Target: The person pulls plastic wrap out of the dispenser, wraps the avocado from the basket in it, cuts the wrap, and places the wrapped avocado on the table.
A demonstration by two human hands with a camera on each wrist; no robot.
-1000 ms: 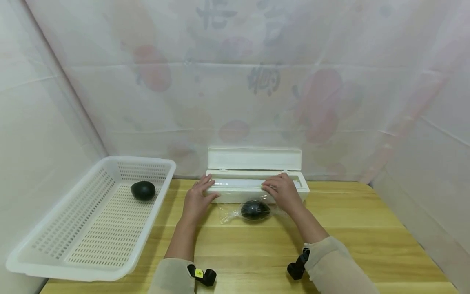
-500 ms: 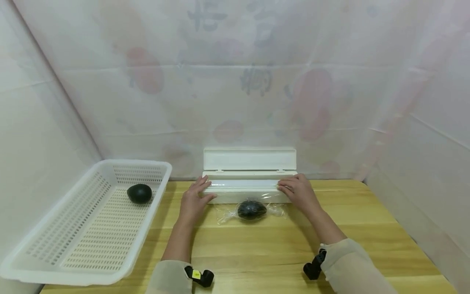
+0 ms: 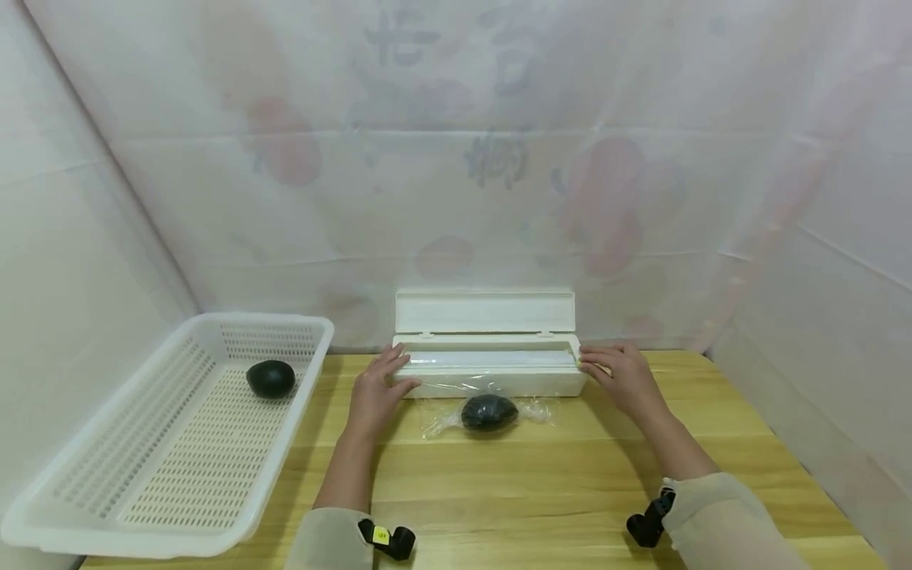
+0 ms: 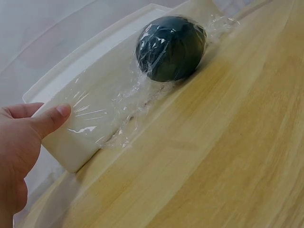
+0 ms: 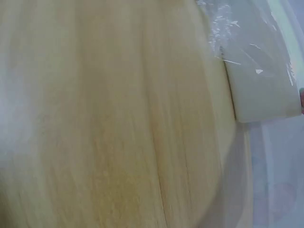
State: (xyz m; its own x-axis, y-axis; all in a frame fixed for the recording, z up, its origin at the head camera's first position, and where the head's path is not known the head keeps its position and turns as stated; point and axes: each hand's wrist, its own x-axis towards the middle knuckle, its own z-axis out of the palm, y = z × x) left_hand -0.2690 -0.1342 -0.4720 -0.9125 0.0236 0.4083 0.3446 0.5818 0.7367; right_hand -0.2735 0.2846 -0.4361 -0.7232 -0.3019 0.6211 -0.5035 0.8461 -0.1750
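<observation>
A white cling film box [image 3: 499,385] lies lengthwise with its lid [image 3: 484,312] raised, a roll of film [image 3: 492,359] inside. My left hand [image 3: 375,393] grips its left end, thumb on the front wall, as the left wrist view shows. At the right end, my right hand [image 3: 627,380] pinches a small yellowish slide cutter [image 3: 579,362] on the front rim, mostly hidden by the fingertips. Before the box sits a dark green avocado [image 4: 172,49] under clear cling film [image 4: 107,111], which also lies over the box front.
A white perforated basket [image 3: 281,483] stands at the left with a second avocado [image 3: 271,379] in it. Beneath everything is a wooden table [image 3: 527,491]. Printed cloth [image 3: 456,198] hangs behind and on both sides.
My right hand has slid right along the box's front rim, from past the middle to the right end. My left hand stays on the left end, and the avocado stays put.
</observation>
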